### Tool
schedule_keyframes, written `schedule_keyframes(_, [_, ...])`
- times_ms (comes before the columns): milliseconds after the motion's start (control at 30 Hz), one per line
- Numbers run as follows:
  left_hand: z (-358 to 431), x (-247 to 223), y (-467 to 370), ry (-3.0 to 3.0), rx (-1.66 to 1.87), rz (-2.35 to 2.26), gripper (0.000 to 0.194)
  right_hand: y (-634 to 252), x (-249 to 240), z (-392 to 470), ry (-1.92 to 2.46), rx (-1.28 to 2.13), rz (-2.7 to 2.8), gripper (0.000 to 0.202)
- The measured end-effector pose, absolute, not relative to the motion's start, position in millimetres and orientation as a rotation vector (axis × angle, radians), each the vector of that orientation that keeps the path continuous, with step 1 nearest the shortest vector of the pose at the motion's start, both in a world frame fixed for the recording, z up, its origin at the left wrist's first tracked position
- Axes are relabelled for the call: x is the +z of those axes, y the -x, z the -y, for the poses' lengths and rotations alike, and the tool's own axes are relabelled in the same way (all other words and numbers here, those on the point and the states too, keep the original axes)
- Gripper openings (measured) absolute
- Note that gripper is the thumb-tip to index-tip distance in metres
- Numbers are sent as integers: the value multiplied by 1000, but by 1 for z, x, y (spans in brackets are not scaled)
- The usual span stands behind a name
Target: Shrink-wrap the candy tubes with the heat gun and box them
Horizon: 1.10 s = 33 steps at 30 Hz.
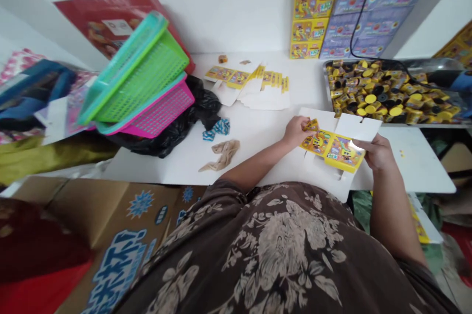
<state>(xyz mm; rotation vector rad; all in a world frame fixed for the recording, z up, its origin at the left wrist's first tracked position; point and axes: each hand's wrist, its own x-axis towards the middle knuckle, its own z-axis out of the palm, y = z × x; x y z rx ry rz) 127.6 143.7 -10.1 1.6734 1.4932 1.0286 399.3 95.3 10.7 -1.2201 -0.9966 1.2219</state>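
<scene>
While both hands work over the white table, left hand pinches the left edge of a flat yellow carton blank; right hand grips its right edge. Blank sits just above the table, near its front edge. Right of the blank: metal tray of small yellow-black items. Behind it: more loose blanks, then stacked boxes against the white wall. Far left of it: tilted plastic baskets, black bag.
</scene>
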Motion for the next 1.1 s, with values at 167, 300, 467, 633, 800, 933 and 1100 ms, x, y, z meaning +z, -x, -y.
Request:
schedule_keyframes(167, [-146, -10, -124, -1617, 985, -1416, 28, -395, 15, -90, 1183, 1221, 936, 59])
schedule_keyframes(300, [-134, -2, -119, -1712, 1111, -1478, 24, -393, 17, -83, 1191, 1195, 873, 57])
schedule_keyframes(467, [-121, 5, -129, -1886, 1189, -1706, 72, -394, 18, -80, 1194, 1202, 891, 57])
schedule_keyframes(633, [-148, -1, -133, -1569, 1167, -1707, 100, -399, 16, -84, 1202, 1173, 979, 53])
schedule_keyframes(800, [-171, -3, -110, -1350, 1142, -1564, 62, -401, 10, -87, 1183, 1158, 983, 51])
schedule_keyframes(933, [-175, -2, -103, -1298, 1232, -1467, 39, -400, 8, -88, 1187, 1154, 968, 49])
schedule_keyframes(1100, [-179, 12, -94, -1113, 1224, -1479, 25, -406, 11, -86, 1172, 1114, 935, 50])
